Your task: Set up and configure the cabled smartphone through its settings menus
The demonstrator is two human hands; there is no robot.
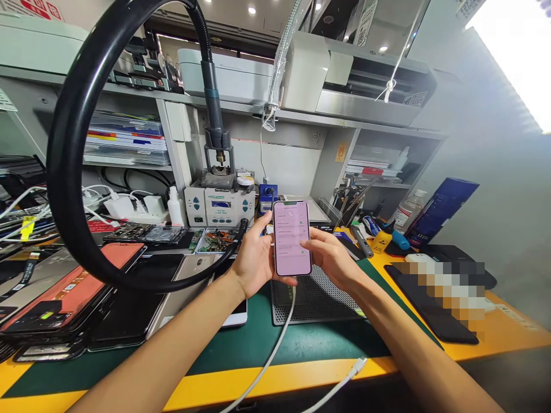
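A smartphone [292,238] with a lit, pinkish settings-like screen stands upright between my two hands. My left hand [255,252] is closed around its left side; the thumb lies along the edge and a fingertip shows under the bottom. My right hand [331,252] is at the right edge, one digit over the screen near a toggle and the others partly hidden by the phone. A white cable [282,338] runs up to just below the phone; whether it is plugged in I cannot make out. Beneath lies a dark perforated mat [344,295].
Several phones and phone parts [81,281] lie at left. A black hose [64,172] loops in front of a white control unit [221,207]. A loose cable plug [358,366] lies near the front edge. At right are a yellow bottle [382,240] and a black pad [430,304].
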